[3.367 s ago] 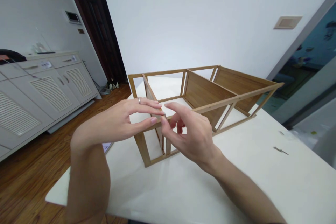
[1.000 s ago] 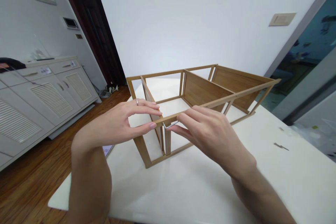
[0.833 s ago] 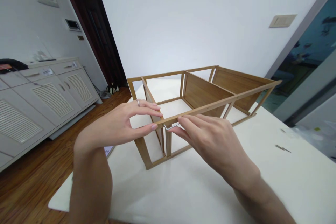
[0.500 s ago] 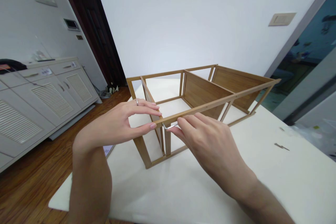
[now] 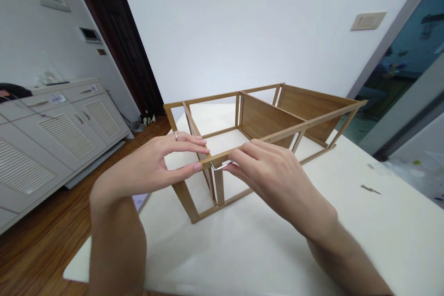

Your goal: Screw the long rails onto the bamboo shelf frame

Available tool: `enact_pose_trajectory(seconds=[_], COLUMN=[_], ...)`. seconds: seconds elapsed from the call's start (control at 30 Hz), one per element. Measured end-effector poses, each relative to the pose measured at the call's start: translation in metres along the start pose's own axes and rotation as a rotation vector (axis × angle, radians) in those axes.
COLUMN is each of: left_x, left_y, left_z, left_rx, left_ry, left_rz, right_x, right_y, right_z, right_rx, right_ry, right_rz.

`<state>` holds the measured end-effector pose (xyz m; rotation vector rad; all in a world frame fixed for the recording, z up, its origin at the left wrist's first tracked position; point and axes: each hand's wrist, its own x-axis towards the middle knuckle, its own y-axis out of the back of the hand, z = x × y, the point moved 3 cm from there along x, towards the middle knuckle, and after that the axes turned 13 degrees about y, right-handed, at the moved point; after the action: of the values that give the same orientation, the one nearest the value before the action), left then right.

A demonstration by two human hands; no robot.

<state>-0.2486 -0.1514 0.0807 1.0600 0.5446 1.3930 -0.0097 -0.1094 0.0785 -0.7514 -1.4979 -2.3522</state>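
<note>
A light-brown wooden shelf frame (image 5: pixel 274 120) lies on its side on a white table (image 5: pixel 263 249). My left hand (image 5: pixel 156 164), a ring on one finger, pinches the frame's near top rail between thumb and fingers at a joint. Just right of it, my right hand (image 5: pixel 274 175) is closed on a small bent metal hex key (image 5: pixel 220 165). The key's short end sits against the underside of the same rail, beside an upright.
White louvered cabinets (image 5: pixel 52 129) line the left wall above a wooden floor. A dark door (image 5: pixel 121 41) stands behind. A small metal piece (image 5: pixel 369 189) lies on the table at right, with clear plastic wrapping (image 5: pixel 419 175) beyond it.
At first my right hand's fingers were loose at the joint with no tool showing. It has since closed on the hex key at the rail and shifted slightly; the left hand has kept its pinch.
</note>
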Motion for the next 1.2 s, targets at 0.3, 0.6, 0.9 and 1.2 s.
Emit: enact_pose_trajectory(seconds=[0.3,0.6,0.9,1.2], left_x=[0.0,0.0,0.0,0.0], left_y=[0.001,-0.001,0.0,0.0], left_z=[0.001,-0.001,-0.002,-0.001], left_rx=[-0.002,-0.014,-0.022,-0.013], left_ry=[-0.018,0.001,-0.008,-0.047], left_rz=[0.0,-0.014,-0.024,0.015], right_x=[-0.001,-0.001,-0.006,-0.002], right_y=[-0.001,-0.003,-0.001,-0.001], right_z=[-0.01,-0.01,0.002,-0.004], right_rx=[-0.06,0.006,0.068,0.045], right_ry=[-0.053,-0.045,-0.028,-0.014], right_rz=[-0.013,-0.017,-0.06,-0.036])
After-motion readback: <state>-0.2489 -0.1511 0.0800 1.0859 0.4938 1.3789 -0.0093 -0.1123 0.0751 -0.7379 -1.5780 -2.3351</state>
